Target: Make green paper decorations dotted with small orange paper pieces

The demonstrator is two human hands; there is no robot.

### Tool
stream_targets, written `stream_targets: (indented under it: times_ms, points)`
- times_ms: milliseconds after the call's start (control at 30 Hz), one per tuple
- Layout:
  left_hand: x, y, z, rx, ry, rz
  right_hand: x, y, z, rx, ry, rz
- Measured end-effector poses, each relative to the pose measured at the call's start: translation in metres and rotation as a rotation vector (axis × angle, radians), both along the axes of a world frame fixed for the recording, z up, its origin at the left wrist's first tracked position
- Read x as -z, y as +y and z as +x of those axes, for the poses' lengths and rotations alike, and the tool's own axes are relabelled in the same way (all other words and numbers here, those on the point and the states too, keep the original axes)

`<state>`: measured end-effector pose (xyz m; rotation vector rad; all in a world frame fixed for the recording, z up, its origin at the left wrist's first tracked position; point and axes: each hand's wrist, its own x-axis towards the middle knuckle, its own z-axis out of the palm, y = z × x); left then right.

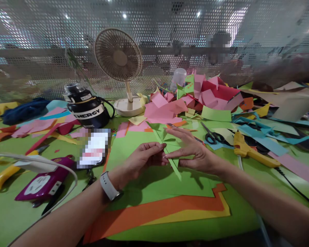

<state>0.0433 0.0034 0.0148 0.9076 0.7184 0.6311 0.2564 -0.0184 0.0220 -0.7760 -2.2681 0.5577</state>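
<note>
A narrow folded piece of green paper (174,166) is held at a slant above a stack of green paper sheets (134,192). My left hand (148,154) pinches its edge between thumb and fingers. From the other side my right hand (195,152) reaches over the folded piece, fingers stretched and spread, a fingertip touching it close to the left fingertips. The right fingers partly cover the folded paper. Beneath the green sheets, orange paper (134,218) and yellow paper (190,216) stick out towards me.
Scissors (213,136) and a yellow glue gun (254,151) lie on the right. Pink paper scraps (167,108) pile up behind. A fan (118,56), a black bottle (89,106), a blurred phone (94,149), a purple device (46,178) and a white cable (74,180) occupy the left.
</note>
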Motion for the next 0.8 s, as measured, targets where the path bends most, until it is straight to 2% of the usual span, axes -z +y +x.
stream_targets:
  times_ms: [100,267,467,800]
  points:
    - [0.0041,0.0000,0.0004,-0.003,-0.025,0.006,0.0000,0.0015,0.0000,-0.010,0.028,-0.010]
    - [0.0062,0.0003,0.0012,-0.096,-0.075,-0.021,0.0021,0.0014,-0.0007,0.036,0.046,-0.048]
    - [0.0057,-0.0008,0.0017,-0.065,-0.096,-0.019,0.0014,-0.0011,-0.0036,0.102,0.092,-0.160]
    - [0.0056,-0.0032,0.0045,-0.110,-0.161,-0.046,0.0012,-0.0007,-0.0066,0.190,0.183,-0.238]
